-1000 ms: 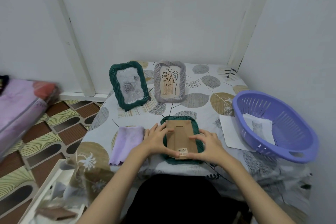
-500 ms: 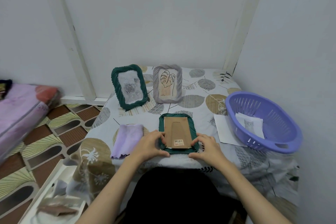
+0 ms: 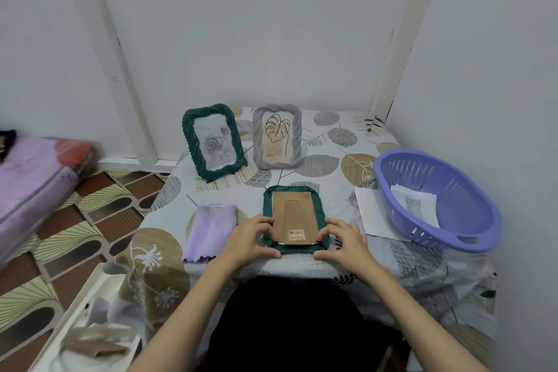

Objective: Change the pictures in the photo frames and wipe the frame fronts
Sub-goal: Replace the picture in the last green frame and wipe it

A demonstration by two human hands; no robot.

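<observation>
Both hands work the face-down green frame at the table's near edge: left hand and right hand each pinch a lower corner, fingers curled on the rim, thumbs under the near edge; likely steadying it to free the cardboard backing; a purple cloth lies just left for wiping; a cat print waits in the purple basket.
</observation>
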